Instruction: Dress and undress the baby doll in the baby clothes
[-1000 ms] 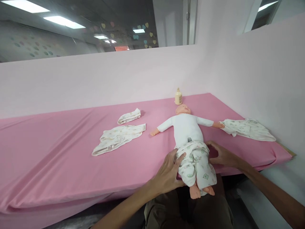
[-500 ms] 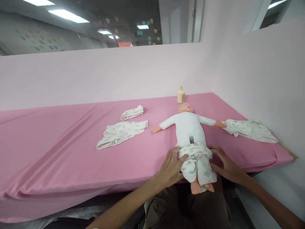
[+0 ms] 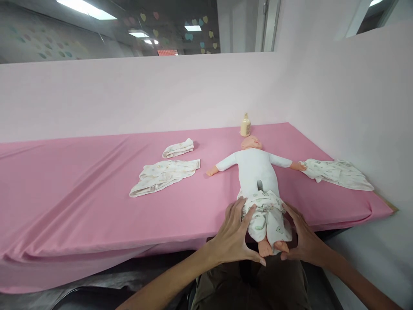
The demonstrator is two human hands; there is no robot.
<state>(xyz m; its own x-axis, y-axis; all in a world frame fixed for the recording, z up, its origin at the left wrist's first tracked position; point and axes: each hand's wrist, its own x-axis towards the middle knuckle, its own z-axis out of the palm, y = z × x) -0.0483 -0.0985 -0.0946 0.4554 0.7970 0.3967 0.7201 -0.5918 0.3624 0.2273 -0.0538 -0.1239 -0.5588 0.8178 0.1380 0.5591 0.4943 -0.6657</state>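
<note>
A baby doll (image 3: 258,170) in a white bodysuit lies on its back, arms spread, its head away from me. Patterned white baby pants (image 3: 275,221) cover its legs up to the hips, with both feet sticking out of the leg openings past the table's front edge. On the left side of the pants rests my left hand (image 3: 235,234), fingers spread, fingertips at the waistband and thumb stretched near the feet. My right hand (image 3: 305,237) is along the other side, open, fingertips against the pants and thumb beside the doll's foot. Some fingertips are partly hidden by cloth.
Left of the doll lie a small folded cloth (image 3: 178,148) and a folded baby garment (image 3: 166,173). Another patterned garment (image 3: 338,174) lies under the doll's hand at right. A pump bottle (image 3: 245,125) stands behind its head on the pink-covered table (image 3: 97,189), against the wall.
Both thumbs have moved away from the pants' legs toward the doll's feet, and the fingers have spread wider. The view has tilted slightly downward. The other garments and the bottle have not moved.
</note>
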